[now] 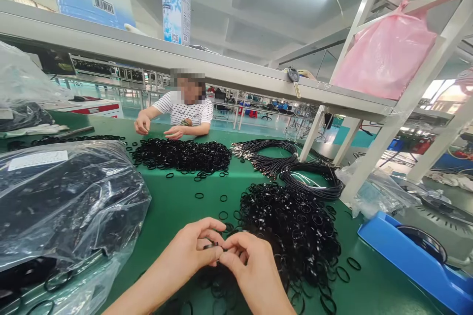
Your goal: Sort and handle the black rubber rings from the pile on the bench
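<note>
Pinching black ring (pixel 211 245), both hands; plastic bag (pixel 62 197) holds rings.

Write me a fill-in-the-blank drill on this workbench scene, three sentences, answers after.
1. Both hands pinch one small black ____ between the fingertips.
2. The tabletop is ____ in colour.
3. The bag hanging from the rack at upper right is ____.

Answers: ring; green; pink
</note>
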A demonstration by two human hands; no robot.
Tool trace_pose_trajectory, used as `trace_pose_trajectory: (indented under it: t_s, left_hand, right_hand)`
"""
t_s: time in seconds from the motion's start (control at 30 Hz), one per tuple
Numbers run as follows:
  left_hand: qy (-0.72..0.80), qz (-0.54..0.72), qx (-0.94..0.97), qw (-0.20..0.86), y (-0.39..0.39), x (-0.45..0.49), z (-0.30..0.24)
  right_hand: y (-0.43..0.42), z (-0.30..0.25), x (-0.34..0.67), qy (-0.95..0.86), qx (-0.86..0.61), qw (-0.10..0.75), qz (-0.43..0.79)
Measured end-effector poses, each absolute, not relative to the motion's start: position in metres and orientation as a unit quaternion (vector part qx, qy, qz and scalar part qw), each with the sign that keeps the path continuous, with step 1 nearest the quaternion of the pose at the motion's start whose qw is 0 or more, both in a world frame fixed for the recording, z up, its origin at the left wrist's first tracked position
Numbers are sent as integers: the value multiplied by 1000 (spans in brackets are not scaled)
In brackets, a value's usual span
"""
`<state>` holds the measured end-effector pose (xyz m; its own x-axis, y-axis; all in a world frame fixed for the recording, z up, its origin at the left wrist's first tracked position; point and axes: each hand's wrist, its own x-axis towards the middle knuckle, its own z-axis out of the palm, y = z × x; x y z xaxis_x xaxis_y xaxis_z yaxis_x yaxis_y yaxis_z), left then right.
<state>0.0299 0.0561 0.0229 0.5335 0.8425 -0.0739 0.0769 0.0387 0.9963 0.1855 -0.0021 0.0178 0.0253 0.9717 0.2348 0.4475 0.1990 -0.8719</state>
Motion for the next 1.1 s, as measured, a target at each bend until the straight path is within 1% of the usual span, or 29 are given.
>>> trace_pose_trajectory:
  t_s: [0.13, 0.23, 0.37, 0.47, 0.53, 0.6, 0.67, 0.73, 0.8, 0.87, 0.97, 1.03, 1.1]
  left_hand:
    - [379, 325, 622, 603, 57, 29, 24]
    - [397, 334, 621, 588, 58, 28, 25]
    - [391, 321, 607, 613, 56, 30, 25]
    - [406, 314, 610, 604, 54, 31, 27]
    - [419, 318, 635, 566, 56, 28, 27]
    - [425, 309, 682, 509, 59, 25, 24]
    - [429, 282, 727, 457, 61, 22, 19]
    - [436, 255, 751, 426, 62, 19, 14]
    - [438, 245, 762, 409, 62, 17, 12]
    - [434, 249, 769, 399, 61, 15, 15]
    - [435, 270, 760, 401, 62, 10, 25]
    - [440, 287, 747, 407, 63, 7, 33]
    - [440, 296, 740, 414, 63, 6, 39]
  right_hand:
    - [0, 18, 188, -650, -587, 430, 219]
    - [1, 19, 190, -646, -581, 441, 227]
    - [0, 17, 185, -664, -558, 424, 260]
    - [1, 14, 185, -660, -575, 425, 231]
    - [3, 13, 191, -658, -590, 424, 199]
    - [6, 14, 201, -679, -599, 398, 147]
    - [7, 15, 211, -708, -614, 338, 85]
    - [6, 16, 216, -726, -633, 270, 19]
    - [3, 15, 213, -732, -638, 238, -18]
    - [-2, 9, 200, -752, -610, 248, 9]
    - [-9, -12, 169, -812, -511, 263, 97]
    - [-10, -28, 148, -846, -456, 261, 96]
    - [-7, -36, 136, -850, -450, 257, 88]
